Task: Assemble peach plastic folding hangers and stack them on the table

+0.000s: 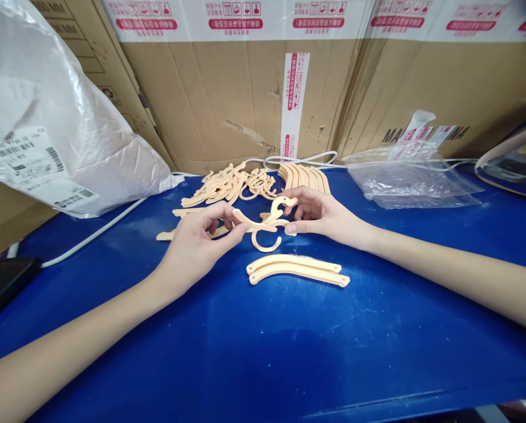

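Between my hands is a cream plastic hanger piece (259, 225) with curved arms and a rounded, bird-head-like end. My left hand (196, 238) pinches its left end between thumb and fingers. My right hand (318, 214) has thumb and fingers closed at its right side. A cream hanger hook (269, 249) shows just below the piece; whether it is joined to it I cannot tell. Nearer me, two curved hanger arms (295, 270) lie side by side on the blue table (254, 352). Partly behind my left hand are loose cream strips (164, 236).
Farther back are a heap of cream hanger parts (221, 183), a pile of hooks (261, 183) and a row of curved arms (307, 176). Cardboard boxes (218, 94) wall the back. A plastic bag (415, 182), white package (90, 135), cable (99, 238) and black object (7, 285) lie around.
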`<action>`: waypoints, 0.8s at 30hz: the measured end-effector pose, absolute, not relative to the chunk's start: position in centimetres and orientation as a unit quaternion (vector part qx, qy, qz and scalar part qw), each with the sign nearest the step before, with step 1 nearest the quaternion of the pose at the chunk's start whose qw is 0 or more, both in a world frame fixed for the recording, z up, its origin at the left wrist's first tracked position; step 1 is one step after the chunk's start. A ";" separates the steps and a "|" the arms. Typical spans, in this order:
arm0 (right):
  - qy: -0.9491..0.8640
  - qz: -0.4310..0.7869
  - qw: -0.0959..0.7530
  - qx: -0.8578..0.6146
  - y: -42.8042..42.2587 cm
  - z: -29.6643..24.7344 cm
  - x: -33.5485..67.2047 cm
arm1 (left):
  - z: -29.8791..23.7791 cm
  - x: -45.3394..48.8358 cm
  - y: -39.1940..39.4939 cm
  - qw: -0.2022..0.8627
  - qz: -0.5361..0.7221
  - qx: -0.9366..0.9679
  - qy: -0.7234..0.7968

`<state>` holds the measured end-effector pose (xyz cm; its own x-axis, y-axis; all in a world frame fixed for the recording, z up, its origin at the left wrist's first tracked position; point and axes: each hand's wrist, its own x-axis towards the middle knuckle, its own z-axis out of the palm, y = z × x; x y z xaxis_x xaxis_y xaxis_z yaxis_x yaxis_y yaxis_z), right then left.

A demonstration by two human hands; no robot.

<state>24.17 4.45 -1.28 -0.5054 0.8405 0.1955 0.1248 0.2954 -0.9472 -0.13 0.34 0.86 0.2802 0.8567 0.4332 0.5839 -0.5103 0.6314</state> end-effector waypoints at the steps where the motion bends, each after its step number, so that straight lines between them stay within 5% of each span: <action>1: -0.719 0.485 0.366 -0.338 4.4 -1.3 24.1 | 0.8 -0.2 0.4 0.187 0.379 0.782 0.457; 24: -0.726 0.489 0.350 -0.335 4.8 -1.6 24.2 | -0.5 -0.4 0.8 0.213 0.377 0.793 0.429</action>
<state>24.23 4.79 -1.57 -0.5310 0.8280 0.1802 0.1438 0.2976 -0.9438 -0.42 0.78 -0.47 0.3478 0.8404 0.4157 0.5193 -0.5418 0.6608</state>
